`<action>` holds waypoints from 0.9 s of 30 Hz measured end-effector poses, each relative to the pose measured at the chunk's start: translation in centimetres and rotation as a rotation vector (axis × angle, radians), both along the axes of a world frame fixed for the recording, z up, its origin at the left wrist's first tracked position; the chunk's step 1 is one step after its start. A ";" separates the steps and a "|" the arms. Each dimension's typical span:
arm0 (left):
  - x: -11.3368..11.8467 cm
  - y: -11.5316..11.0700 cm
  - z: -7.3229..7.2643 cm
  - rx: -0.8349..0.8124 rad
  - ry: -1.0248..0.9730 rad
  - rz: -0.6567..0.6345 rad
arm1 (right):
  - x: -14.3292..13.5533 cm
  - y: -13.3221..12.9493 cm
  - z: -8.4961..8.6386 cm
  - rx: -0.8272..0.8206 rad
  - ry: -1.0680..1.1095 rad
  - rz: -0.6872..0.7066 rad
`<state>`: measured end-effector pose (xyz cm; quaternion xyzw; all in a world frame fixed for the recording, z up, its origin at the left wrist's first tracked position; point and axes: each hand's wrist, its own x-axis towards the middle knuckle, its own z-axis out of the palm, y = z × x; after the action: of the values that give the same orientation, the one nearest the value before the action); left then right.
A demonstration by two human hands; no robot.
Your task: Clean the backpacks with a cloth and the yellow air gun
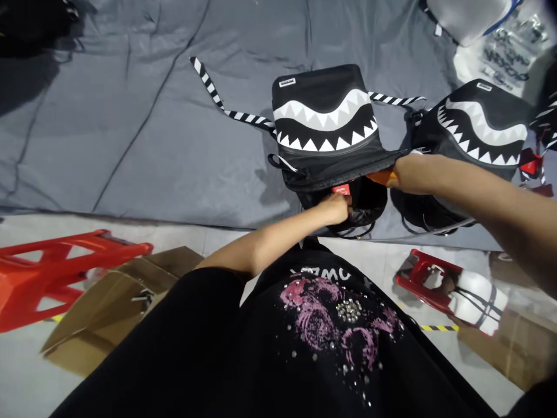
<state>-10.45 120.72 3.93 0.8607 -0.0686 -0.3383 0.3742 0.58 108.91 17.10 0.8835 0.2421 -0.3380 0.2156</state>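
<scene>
A black backpack [324, 125] with a white-and-grey jagged-teeth pattern lies at the table's near edge, its mouth towards me. My left hand [336, 209] is closed at the opening, its curled fingers on a small red tag [341, 190]. At the right side of the mouth, my right hand [409, 173] is closed, with an orange piece [383, 176] showing at its fingers. Whether that piece is a tool or part of the bag I cannot tell. The backpack's dark inside is mostly hidden. Black-and-white striped straps [211, 90] spread from its sides.
A second teeth-patterned backpack [483, 128] lies to the right on the grey cloth-covered table [143, 133]. Clear plastic packaging [500, 58] is at the far right. Below the table edge stand a red plastic stool [65, 261], cardboard boxes [113, 307] and another red stool [429, 281].
</scene>
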 end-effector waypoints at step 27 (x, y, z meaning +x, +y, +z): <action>-0.9 -3.8 -6.7 0.062 0.042 -0.305 | 1.1 4.3 2.8 -0.135 0.143 -0.067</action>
<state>-11.35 116.90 -2.76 0.8442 -0.1802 -0.4113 0.2928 1.66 113.21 19.87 0.8482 0.2036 -0.4229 0.2455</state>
